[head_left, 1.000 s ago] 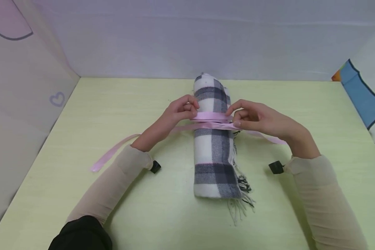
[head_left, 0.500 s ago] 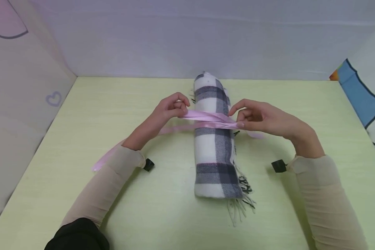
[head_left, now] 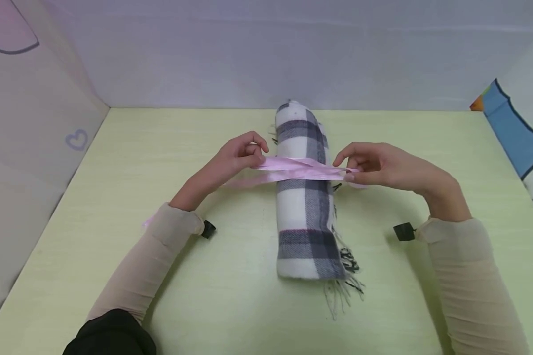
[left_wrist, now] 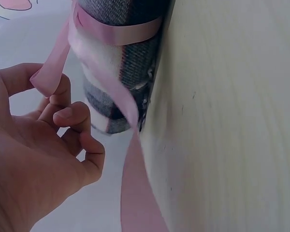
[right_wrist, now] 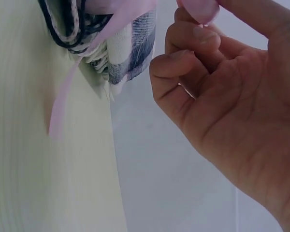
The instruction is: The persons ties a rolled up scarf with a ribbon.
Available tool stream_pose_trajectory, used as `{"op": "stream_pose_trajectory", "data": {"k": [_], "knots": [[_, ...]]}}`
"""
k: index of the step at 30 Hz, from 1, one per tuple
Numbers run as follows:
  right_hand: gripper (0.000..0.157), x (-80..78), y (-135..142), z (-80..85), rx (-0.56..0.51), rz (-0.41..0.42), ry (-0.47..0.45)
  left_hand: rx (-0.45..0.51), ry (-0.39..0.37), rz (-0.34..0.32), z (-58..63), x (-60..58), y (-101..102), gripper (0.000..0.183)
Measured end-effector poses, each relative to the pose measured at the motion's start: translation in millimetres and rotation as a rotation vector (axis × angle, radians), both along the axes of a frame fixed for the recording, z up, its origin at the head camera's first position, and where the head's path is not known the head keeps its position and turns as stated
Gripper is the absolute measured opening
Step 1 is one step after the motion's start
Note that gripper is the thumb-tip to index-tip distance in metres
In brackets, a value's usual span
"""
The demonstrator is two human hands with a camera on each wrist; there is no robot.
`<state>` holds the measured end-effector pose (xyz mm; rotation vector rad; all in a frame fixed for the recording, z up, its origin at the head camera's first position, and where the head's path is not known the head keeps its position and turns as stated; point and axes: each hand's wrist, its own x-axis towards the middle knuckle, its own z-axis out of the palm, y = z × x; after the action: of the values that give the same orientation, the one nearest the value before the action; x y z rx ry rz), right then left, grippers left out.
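Observation:
A rolled grey-and-white plaid scarf lies lengthwise on the table with a pink ribbon across its middle. My left hand pinches a loop of the ribbon between thumb and fingers at the scarf's left side. On the other side, my right hand pinches a second loop. Both loops are pulled out sideways from the crossing on top of the roll. In the left wrist view a ribbon tail hangs down past the scarf. Another loose tail trails onto the table in the right wrist view.
Fringe spreads from the scarf's near right corner onto the pale yellow table. A white-grey backdrop rises behind the table, with printed side panels. Small black wrist cameras hang at the sleeves.
My hands have moved apart, left hand leftward and right hand rightward, drawing the ribbon loops outward and narrowing the crossing on the scarf. The loose tails have been drawn inward.

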<state>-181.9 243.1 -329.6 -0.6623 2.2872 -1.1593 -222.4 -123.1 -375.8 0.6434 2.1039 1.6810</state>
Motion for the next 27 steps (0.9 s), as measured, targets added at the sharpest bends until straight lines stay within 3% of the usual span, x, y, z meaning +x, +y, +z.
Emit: {"op": "stream_pose_trajectory", "data": {"k": [5,14,27], "knots": [[0.026,-1.0,3.9,-0.6,0.006,-0.016,0.020,-0.040,-0.013,0.016,3.3,-1.5,-3.0,0.019],[0.027,1.2,13.9,3.9,0.041,-0.092,0.100,-0.094,0.042,0.020,8.5,-6.4,-12.0,0.022],[0.028,-0.7,31.4,3.6,0.069,-0.161,0.092,-0.167,0.076,0.062,22.4,-7.1,-27.5,0.020]]}}
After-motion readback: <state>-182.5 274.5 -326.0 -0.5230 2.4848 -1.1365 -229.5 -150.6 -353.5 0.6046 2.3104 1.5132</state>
